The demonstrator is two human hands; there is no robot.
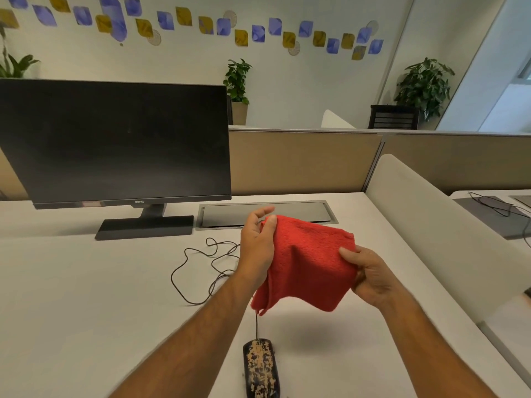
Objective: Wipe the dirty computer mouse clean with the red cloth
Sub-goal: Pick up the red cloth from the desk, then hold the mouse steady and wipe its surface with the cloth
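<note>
Red cloth (pixel 304 262) is hanging between your pinching fingers: your left hand (pixel 257 248) is gripping its left edge, your right hand (pixel 370 278) its right, above the dirty mouse (pixel 261 367) lying at the desk's (pixel 86 282) near edge.

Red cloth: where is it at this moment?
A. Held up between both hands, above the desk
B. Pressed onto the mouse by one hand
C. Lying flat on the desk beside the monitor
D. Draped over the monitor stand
A: the left hand and right hand each grip a side of the cloth, which hangs clear of the dirty mouse on the desk.
</note>
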